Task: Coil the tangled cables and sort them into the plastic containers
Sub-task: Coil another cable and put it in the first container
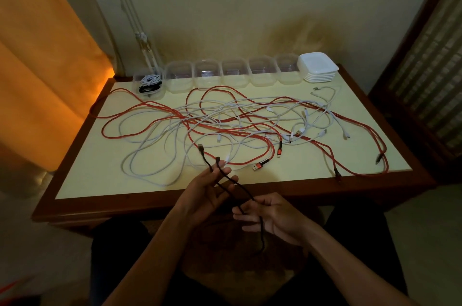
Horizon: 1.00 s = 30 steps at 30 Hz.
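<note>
A dim room, a cream-topped table (82, 180) filling mid-frame. At lower centre, the left hand (202, 195) and right hand (272, 218) hold a black cable (240, 188), fingers loosely curled round its doubled strands. It looks light and limp; best held near the plugs. Beyond sprawls the red and white tangle (225, 126). Along the upper edge, clear containers (232, 73): the leftmost container (148, 84) holds coiled cables, the others look empty.

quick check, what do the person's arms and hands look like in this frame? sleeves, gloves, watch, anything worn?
Both forearms are bare up to the frame edge: no sleeves in view. The left hand and right hand wear no gloves; no watch, bracelet or ring shows, though the light is dim. Dark clothing covers the lap below the arms.
</note>
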Tool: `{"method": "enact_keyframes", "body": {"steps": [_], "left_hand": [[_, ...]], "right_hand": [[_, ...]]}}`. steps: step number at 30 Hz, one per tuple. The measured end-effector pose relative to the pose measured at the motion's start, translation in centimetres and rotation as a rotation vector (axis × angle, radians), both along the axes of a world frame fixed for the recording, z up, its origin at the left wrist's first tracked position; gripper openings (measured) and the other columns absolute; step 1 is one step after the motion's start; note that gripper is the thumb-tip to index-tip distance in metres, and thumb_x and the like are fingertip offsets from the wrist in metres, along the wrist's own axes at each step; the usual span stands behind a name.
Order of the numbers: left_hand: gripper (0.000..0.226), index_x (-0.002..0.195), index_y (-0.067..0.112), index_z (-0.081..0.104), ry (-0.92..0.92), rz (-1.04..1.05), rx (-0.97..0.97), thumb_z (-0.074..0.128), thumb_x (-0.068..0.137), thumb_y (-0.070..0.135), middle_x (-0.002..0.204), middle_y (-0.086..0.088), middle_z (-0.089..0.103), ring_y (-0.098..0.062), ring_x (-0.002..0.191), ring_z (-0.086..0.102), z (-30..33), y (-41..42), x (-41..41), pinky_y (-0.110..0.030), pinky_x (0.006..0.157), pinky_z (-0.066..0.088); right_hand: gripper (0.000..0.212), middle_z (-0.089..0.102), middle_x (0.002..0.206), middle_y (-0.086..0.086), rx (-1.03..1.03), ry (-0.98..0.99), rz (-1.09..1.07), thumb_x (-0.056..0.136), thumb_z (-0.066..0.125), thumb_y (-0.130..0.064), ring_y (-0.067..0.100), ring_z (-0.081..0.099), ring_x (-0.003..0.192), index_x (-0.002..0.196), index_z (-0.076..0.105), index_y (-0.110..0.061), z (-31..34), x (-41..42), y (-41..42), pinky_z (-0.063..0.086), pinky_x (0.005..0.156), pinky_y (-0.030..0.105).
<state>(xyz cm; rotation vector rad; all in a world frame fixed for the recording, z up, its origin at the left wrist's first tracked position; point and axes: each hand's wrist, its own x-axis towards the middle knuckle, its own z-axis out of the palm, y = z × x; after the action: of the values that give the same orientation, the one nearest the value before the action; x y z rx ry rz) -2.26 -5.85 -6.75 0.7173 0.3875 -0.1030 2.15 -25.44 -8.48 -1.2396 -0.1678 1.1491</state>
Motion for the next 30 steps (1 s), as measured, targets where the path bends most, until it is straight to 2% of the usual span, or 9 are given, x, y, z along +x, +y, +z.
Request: {"method": "enact_keyframes", "body": {"steps": [7,10,12,15,18,21,25,28,30], "left_hand": [[0.026,0.122,0.006,0.054,0.15,0.147,0.108,0.037,0.103,0.01,0.102,-0.007,0.073,-0.026,0.089,0.073,-0.8,0.8,0.1,-0.031,0.068,0.06],[0.027,0.12,0.011,0.057,0.216,0.242,0.257,0.034,0.105,0.015,0.099,-0.008,0.07,-0.023,0.078,0.069,-0.6,1.9,-0.3,-0.03,0.064,0.054],[0.031,0.122,0.013,0.058,0.242,0.274,0.396,0.033,0.106,0.019,0.08,-0.004,0.061,-0.013,0.056,0.051,-0.5,2.8,-0.6,-0.025,0.051,0.042],[0.037,0.124,0.014,0.057,0.225,0.272,0.41,0.028,0.106,0.031,0.055,0.004,0.038,-0.006,0.042,0.027,-0.4,4.5,-0.7,-0.02,0.039,0.024],[0.038,0.123,0.012,0.058,0.122,0.148,0.427,0.031,0.105,0.032,0.053,0.005,0.03,-0.006,0.042,0.024,0.8,5.8,-1.1,-0.019,0.037,0.022],[0.031,0.117,0.01,0.06,-0.014,-0.08,0.673,0.037,0.104,0.025,0.059,0.0,0.035,-0.009,0.046,0.03,2.2,6.1,-1.6,-0.021,0.04,0.024],[0.025,0.1,0.013,0.066,-0.166,-0.484,1.208,0.042,0.102,0.008,0.058,0.009,0.054,-0.003,0.051,0.047,4.2,5.3,-1.7,-0.014,0.053,0.035],[0.025,0.092,0.029,0.065,-0.171,-0.731,1.615,0.052,0.097,0.009,0.072,0.021,0.059,0.009,0.07,0.053,4.4,3.9,-1.5,-0.012,0.065,0.035],[0.02,0.1,0.03,0.067,-0.163,-0.756,1.801,0.055,0.095,0.014,0.088,0.018,0.055,0.005,0.082,0.05,4.0,2.8,-1.4,-0.017,0.074,0.039]], "right_hand": [[0.027,0.057,0.136,0.017,0.108,0.164,-0.126,0.094,0.049,-0.01,0.038,0.061,0.119,0.105,0.063,0.01,0.3,-0.1,-0.2,0.054,0.088,0.058],[0.024,0.054,0.139,0.0,-0.068,-0.07,-0.082,0.101,0.045,-0.008,0.031,0.066,0.111,0.109,0.064,0.004,0.1,0.8,-1.2,0.058,0.086,0.049],[0.023,0.063,0.128,-0.002,-0.231,-0.367,0.115,0.102,0.047,-0.012,0.023,0.071,0.102,0.11,0.067,-0.007,0.7,1.5,-2.3,0.058,0.082,0.033],[0.027,0.074,0.101,0.001,-0.485,-0.691,0.479,0.101,0.052,-0.023,0.013,0.07,0.097,0.084,0.07,-0.032,1.6,2.3,-3.5,0.053,0.085,0.027],[0.024,0.068,0.09,-0.005,-0.73,-0.813,0.649,0.099,0.055,-0.032,0.011,0.065,0.088,0.077,0.064,-0.029,1.5,2.7,-4.3,0.048,0.076,0.025],[0.013,0.06,0.111,-0.004,-0.885,-0.838,0.737,0.095,0.059,-0.04,0.01,0.059,0.098,0.095,0.058,-0.027,1.2,2.9,-4.2,0.046,0.077,0.023],[0.026,0.065,0.11,-0.004,-0.996,-0.943,0.538,0.094,0.061,-0.039,0.013,0.061,0.101,0.113,0.065,-0.021,2.8,3.3,-3.2,0.051,0.086,0.03],[0.019,0.069,0.099,-0.006,-0.8,-0.987,0.086,0.098,0.056,-0.031,0.007,0.067,0.08,0.11,0.068,-0.021,4.3,3.3,-2.3,0.05,0.071,0.022],[0.021,0.069,0.098,-0.007,-0.595,-0.922,-0.054,0.101,0.052,-0.029,0.01,0.07,0.066,0.112,0.067,-0.021,5.1,3.4,-2.0,0.049,0.065,0.022]]}}
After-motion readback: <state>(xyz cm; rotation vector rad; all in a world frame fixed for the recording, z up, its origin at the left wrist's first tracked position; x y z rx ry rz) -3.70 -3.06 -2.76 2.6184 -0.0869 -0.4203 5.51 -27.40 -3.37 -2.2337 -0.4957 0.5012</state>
